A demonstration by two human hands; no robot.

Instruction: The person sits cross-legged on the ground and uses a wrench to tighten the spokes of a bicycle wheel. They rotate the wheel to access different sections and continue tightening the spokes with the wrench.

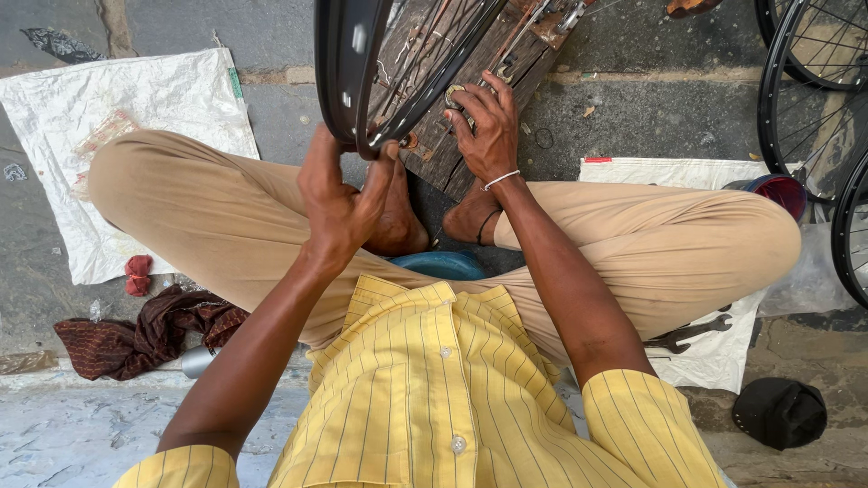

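1. Left hand [339, 203]: raised in front of chest, fingers curled, pinching lower edge of black wheel rim [348, 72]; thumb tip on rim's inner side.
2. Right hand [484, 122]: fingers bent and spread over a small round metal part [454, 93], prob. the hub, pressed against wooden board [488, 68]; white band on wrist. Exact grip on part: cannot tell, fingers cover it.
3. Black wheel rim: held upright, edge-on to camera, top centre of view, above crossed feet; thin spokes [425, 45] run from it toward the hub at right hand.
4. Wooden board: worn, dark, lies slanted on stone floor [633, 117] just beyond feet; metal fittings at far end.
5. Person: seated cross-legged, tan trousers [208, 208], yellow striped shirt [434, 389].
6. Blue bowl [443, 265]: between legs, mostly hidden.
7. White sacks: one at left [108, 108], one at right [714, 352] under knee, w/ wrench [692, 334] on it.
8. Dark red cloth [145, 334]: on floor, lower left.
9. Spare spoked wheels [814, 99]: right edge, upright.
10. Black cap [779, 413]: floor, lower right.
11. Dark red-rimmed tin [778, 192]: beside right knee.
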